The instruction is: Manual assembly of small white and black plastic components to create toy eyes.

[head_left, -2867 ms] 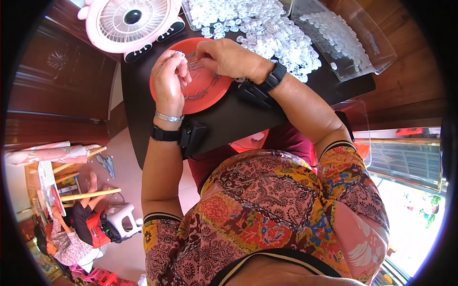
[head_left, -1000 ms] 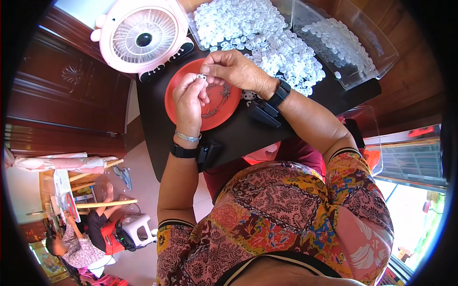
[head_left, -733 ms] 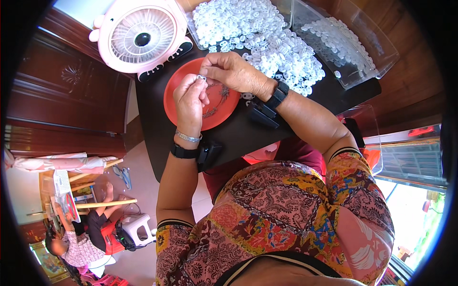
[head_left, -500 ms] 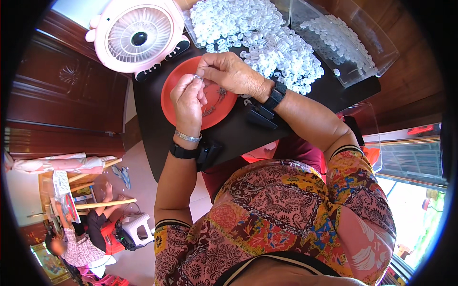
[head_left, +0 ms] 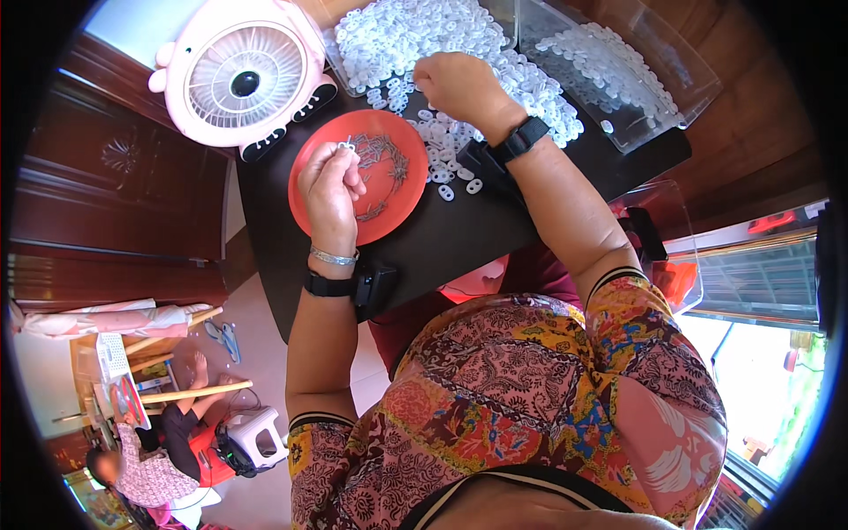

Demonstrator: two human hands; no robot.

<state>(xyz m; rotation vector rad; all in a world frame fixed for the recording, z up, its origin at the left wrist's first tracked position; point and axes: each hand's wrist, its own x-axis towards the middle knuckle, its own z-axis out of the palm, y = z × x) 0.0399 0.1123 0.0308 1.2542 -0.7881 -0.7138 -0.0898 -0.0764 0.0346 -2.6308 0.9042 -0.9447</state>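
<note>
My left hand [head_left: 330, 185] is over the red plate [head_left: 387, 231], its thumb and fingers pinching a small white two-holed plastic piece [head_left: 347, 147]. A thin metal pin seems to stick up from that piece. Loose metal pins [head_left: 393, 163] lie in the plate, mostly along its far and right side. To the right and farther off, my right hand [head_left: 464, 87] is at the near edge of a heap of white oval two-holed plastic pieces [head_left: 424, 40]. Its fingers are curled together, and the fingertips are partly hidden, so what they hold does not show.
A pink animal-shaped fan [head_left: 245, 84] stands at the table's far left. At the far right, a clear bin [head_left: 658, 132] holds more white pieces. Some pieces lie loose on the dark table [head_left: 424, 256]. On the floor side at left, another person [head_left: 159, 459] sits near a stool [head_left: 256, 437].
My right hand has left my left hand and moved right to the heap, uncovering the pins and loose pieces. My left hand stays over the plate, still pinching the small piece.
</note>
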